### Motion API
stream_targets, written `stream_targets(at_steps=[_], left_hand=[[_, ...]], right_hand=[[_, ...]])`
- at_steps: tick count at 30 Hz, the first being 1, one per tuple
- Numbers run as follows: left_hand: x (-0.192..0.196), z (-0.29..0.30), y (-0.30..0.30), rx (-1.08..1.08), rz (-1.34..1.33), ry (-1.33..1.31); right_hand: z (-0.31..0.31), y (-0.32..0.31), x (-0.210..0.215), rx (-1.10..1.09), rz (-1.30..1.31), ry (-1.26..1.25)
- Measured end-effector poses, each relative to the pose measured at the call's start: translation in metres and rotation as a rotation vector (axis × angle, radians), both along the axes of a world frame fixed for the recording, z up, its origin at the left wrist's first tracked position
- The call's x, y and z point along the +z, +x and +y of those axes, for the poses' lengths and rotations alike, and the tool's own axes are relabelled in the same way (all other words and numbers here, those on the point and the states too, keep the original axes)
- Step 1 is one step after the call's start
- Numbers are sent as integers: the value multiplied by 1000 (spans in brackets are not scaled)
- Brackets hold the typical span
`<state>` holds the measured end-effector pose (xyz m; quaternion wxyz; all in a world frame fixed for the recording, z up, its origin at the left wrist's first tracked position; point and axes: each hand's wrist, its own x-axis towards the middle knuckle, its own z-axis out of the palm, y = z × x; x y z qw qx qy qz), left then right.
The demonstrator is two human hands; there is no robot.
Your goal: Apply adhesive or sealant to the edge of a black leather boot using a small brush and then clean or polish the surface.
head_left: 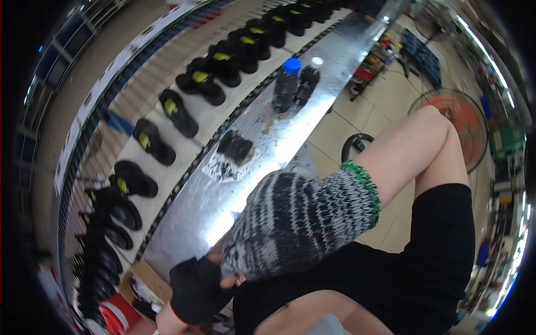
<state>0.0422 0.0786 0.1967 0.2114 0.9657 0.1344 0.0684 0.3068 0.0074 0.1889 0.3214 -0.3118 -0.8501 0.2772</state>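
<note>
You get bright overhead light glaring hard off the metal table (290, 134); the gloved right hand (296, 223) blurs, and edges bend into black corners.

Head view: a shiny metal worktop (312, 111) runs diagonally through the frame, with the right hand (296, 223) in a grey-and-black knitted glove with a green cuff over its near end and the left hand (195, 290) in a black glove touching it just below, what either grip holds being hidden. On the worktop's far part stand a dark bottle with a blue cap (285, 85) and a black sole (307, 84) just beside it, with a black pad (235, 147) nearer. Left of the worktop, a conveyor (212, 111) carries a row of black sandals with yellow labels (201, 84); right of it stands a floor fan (460, 120).
</note>
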Motion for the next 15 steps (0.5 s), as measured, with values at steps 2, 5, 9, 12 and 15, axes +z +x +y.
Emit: stream_targets(at_steps=[2, 5, 9, 12, 15], left_hand=[[-2, 1, -3, 0, 44, -10], [-4, 1, -8, 39, 76, -5], [2, 1, -14, -27, 158, 16], [6, -2, -13, -28, 107, -134], [14, 2, -5, -37, 52, -135]], right_hand=[[-13, 11, 6, -93, -41, -15], [-19, 9, 15, -113, -71, -48], [-17, 9, 20, -81, -97, -112], [-18, 8, 24, -35, -115, -184], [-8, 0, 26, 75, -118, -240]])
